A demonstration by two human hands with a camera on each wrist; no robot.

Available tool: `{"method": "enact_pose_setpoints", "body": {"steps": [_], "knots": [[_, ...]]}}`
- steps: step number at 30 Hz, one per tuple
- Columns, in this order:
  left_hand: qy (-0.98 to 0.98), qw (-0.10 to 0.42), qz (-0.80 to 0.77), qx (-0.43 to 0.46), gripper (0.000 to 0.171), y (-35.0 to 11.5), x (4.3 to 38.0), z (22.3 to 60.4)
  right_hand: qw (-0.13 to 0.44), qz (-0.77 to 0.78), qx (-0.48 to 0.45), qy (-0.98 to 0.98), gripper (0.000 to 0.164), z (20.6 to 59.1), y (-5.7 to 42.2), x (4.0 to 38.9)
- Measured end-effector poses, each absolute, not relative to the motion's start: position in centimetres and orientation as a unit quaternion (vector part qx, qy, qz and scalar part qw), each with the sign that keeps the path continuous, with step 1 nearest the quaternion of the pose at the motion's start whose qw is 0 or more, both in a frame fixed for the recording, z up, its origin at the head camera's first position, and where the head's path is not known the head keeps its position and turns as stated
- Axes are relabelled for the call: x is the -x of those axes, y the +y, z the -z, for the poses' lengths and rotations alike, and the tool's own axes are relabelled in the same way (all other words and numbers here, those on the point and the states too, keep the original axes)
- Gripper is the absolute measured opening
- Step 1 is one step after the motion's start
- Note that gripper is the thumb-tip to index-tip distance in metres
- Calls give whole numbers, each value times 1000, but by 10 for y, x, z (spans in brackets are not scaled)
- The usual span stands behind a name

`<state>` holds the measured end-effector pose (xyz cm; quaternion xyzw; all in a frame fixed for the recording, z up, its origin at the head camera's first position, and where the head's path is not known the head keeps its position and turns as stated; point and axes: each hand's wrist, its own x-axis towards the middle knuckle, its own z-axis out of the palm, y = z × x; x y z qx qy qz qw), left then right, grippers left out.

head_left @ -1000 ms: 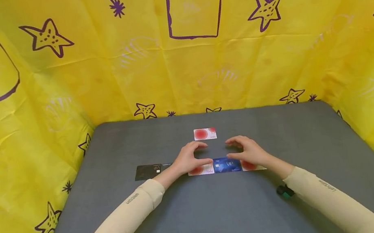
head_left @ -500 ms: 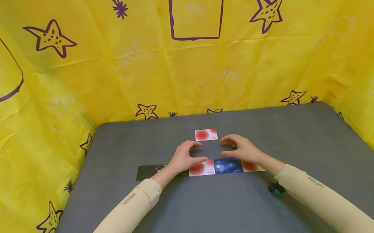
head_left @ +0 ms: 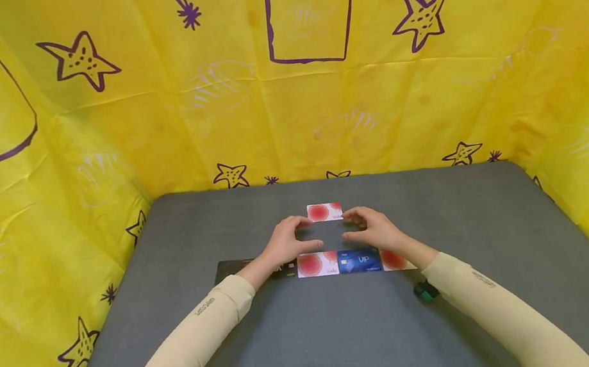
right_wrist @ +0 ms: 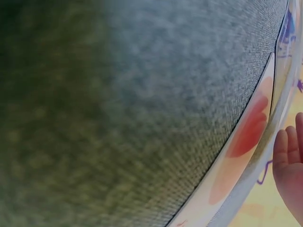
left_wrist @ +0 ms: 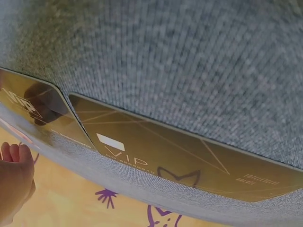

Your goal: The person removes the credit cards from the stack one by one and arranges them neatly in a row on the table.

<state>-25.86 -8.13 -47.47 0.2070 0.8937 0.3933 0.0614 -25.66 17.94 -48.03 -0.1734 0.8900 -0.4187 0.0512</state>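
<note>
A white card with red circles [head_left: 325, 212] lies apart at the back. My left hand [head_left: 284, 240] is at its near left corner and my right hand [head_left: 375, 228] at its near right corner. Fingers and thumbs are spread in a loose curve, holding nothing; whether the fingertips touch that card I cannot tell. Below them runs a row of cards: dark VIP card [left_wrist: 156, 151], second dark card [left_wrist: 33, 101], red-and-white card [head_left: 316, 265], blue VIP card [head_left: 359, 260] and another red-and-white card [head_left: 395, 260]. My left hand and wrist partly cover the dark cards; my right wrist overlaps the rightmost card.
The grey cloth-covered table [head_left: 322, 348] carries the cards. Yellow patterned curtain [head_left: 283, 114] encloses its back and sides. A dark object with a green part [head_left: 425, 291] shows beside my right sleeve.
Both hands have moved away from the row toward the single back card and slightly closer together. The cards lie as before; more of the red-and-white and blue ones shows.
</note>
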Motion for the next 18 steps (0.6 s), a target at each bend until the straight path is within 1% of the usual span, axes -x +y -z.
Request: {"method": "enact_pose_setpoints", "body": {"steps": [6, 14, 18], "knots": [[897, 56, -391, -197, 59, -82, 263, 474, 42, 415, 182, 891, 51, 479, 176, 260], [909, 40, -371, -188, 58, -83, 268, 471, 44, 414, 171, 893, 51, 478, 170, 264], [912, 44, -366, -179, 58, -83, 272, 472, 46, 413, 166, 894, 51, 480, 168, 266]]}}
